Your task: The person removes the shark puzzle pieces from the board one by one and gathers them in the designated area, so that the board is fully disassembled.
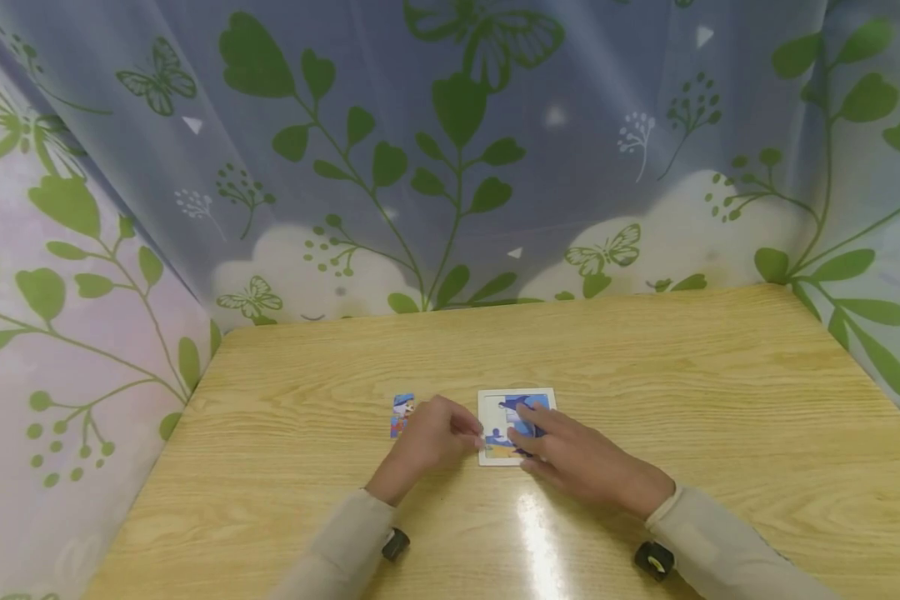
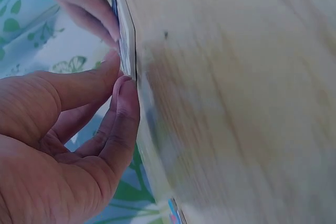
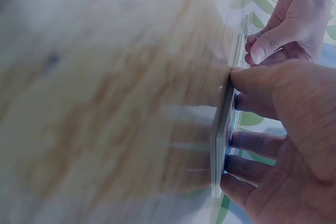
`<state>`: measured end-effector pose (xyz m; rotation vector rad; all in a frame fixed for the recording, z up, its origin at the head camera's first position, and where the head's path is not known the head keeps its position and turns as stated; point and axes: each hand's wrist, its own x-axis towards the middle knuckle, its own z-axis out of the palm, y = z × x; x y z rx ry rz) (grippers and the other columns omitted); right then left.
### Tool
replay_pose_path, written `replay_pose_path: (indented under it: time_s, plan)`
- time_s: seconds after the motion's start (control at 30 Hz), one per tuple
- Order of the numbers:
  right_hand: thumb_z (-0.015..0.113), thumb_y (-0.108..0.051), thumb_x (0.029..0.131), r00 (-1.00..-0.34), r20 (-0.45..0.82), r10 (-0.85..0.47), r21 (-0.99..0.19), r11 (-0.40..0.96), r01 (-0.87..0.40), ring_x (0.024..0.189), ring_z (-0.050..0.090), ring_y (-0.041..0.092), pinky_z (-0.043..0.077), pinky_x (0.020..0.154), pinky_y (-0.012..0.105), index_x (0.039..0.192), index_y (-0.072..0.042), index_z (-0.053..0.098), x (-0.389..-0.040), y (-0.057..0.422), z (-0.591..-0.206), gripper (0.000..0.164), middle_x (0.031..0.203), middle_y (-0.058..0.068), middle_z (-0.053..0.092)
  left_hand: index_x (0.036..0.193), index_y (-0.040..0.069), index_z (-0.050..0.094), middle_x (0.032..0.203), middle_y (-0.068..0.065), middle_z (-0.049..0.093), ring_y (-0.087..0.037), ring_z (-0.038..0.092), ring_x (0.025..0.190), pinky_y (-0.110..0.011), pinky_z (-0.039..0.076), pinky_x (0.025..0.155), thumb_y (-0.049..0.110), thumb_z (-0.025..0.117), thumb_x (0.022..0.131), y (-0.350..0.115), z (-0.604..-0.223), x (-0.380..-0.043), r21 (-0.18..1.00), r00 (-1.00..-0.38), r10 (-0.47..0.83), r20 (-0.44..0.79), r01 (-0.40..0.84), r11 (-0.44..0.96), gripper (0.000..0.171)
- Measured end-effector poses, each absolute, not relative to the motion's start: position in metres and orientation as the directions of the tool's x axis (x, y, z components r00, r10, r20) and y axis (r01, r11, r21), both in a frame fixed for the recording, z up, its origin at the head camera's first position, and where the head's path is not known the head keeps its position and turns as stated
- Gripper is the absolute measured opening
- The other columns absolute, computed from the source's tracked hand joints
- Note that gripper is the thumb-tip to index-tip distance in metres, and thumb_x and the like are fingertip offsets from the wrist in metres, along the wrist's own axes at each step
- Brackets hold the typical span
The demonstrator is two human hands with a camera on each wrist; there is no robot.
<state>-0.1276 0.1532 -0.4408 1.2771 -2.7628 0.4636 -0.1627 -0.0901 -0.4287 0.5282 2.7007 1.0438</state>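
Note:
A square jigsaw puzzle (image 1: 497, 439) in a white-rimmed tray lies on the table, with blue and yellow picture pieces and a bare white patch at its upper left. My left hand (image 1: 431, 433) is at the tray's left edge; in the left wrist view that hand (image 2: 89, 124) pinches the edge between thumb and fingers. From the right, my right hand (image 1: 585, 458) covers part of the puzzle. Its fairly straight fingers (image 3: 254, 142) rest on the top while the thumb touches the near edge. A small colourful picture piece (image 1: 400, 414) lies left of the tray, partly behind my left hand.
The wooden table (image 1: 307, 500) runs back to a blue curtain (image 1: 390, 100) printed with green leaves and butterflies. More patterned cloth (image 1: 45, 250) hangs along the left side. A bright glare streak falls on the tabletop in front of the tray.

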Motion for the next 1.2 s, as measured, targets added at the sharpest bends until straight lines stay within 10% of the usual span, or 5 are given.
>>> replay_pose_path:
  time_s: [1.2]
  plan:
    - [0.068, -0.015, 0.098, -0.626, 0.235, -0.744, -0.212, 0.589, -0.78, 0.131, 0.049, 0.048, 0.043, 0.106, 0.056, 0.133, 0.002, 0.063, -0.13, 0.154, -0.443, 0.039, 0.14, 0.034, 0.051, 0.081, 0.009, 0.076, 0.077, 0.003, 0.07, -0.008, 0.063, 0.069, -0.025, 0.054, 0.066, 0.005, 0.079, 0.087, -0.08, -0.431, -0.158, 0.738, -0.906, 0.424, -0.007, 0.281, 0.614, 0.007]
